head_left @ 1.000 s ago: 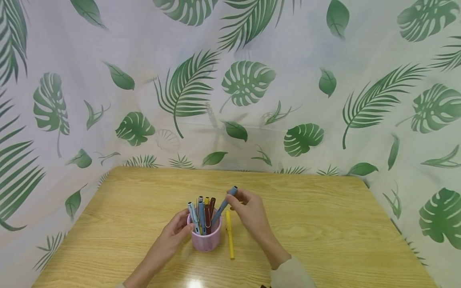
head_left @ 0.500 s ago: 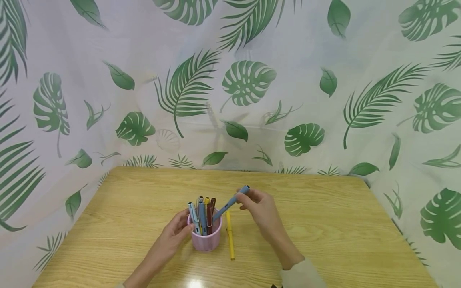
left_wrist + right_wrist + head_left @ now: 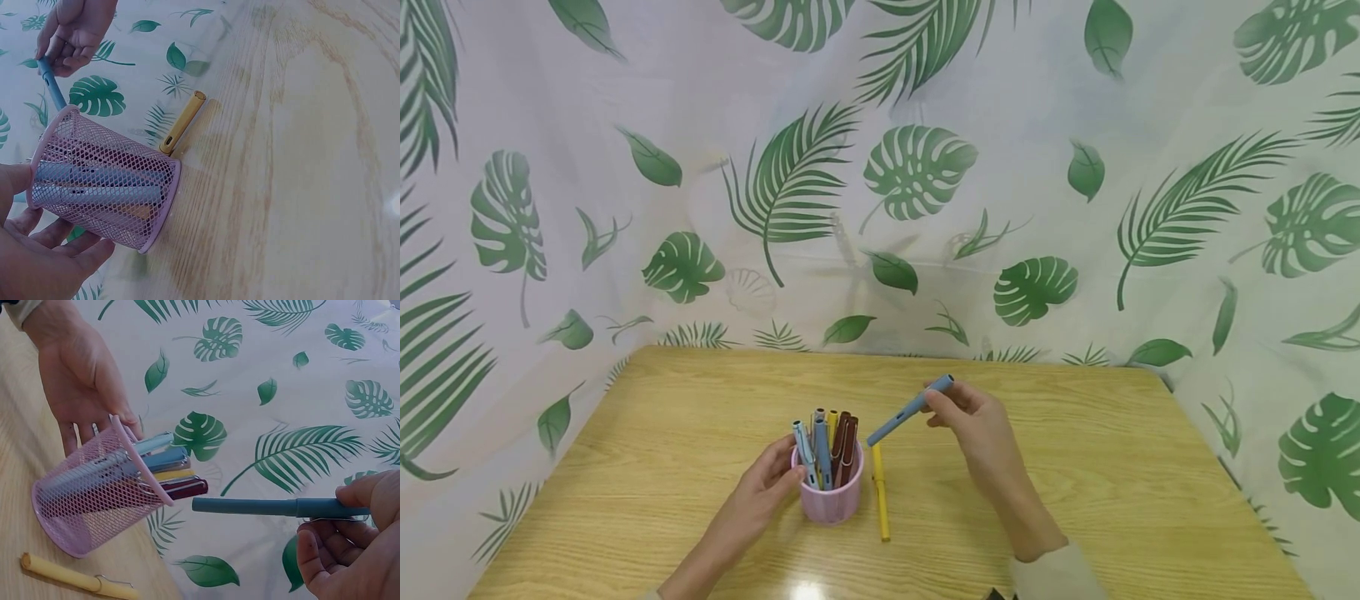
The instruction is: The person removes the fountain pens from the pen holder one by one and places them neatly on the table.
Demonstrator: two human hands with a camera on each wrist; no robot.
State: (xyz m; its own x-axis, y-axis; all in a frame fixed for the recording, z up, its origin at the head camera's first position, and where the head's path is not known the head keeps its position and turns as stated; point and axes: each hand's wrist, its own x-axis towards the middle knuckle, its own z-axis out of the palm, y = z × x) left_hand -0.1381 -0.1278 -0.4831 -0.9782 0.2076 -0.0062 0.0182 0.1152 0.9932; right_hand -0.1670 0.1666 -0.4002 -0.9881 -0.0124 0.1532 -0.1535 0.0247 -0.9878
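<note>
Pen [image 3: 910,411] (blue, capped, wire clip) is pinched near its 2 o'clock end by the right hand [image 3: 983,435]. Long axis runs 2 to 8 in the head view, low end just outside the rim of the pink mesh cup [image 3: 829,507]. From that hand, the cup sits between 8 and 9 o'clock. Left hand [image 3: 766,485] is way closer to it, thumb and fingers curled around its 9 o'clock side. Loose yellow pen [image 3: 882,497] lies on the tabletop [image 3: 1112,483] at the cup's 3 o'clock, roughly 12 to 6.

Count: one cup, one pen pinched, one loose, six tops showing in the cup: light blue pen [image 3: 806,454], mid-blue pen [image 3: 822,454], grey pen [image 3: 820,413], yellow-topped pen [image 3: 832,420], two dark red pens [image 3: 849,450]. Can't tell if the mesh hides any shorter ones.
</note>
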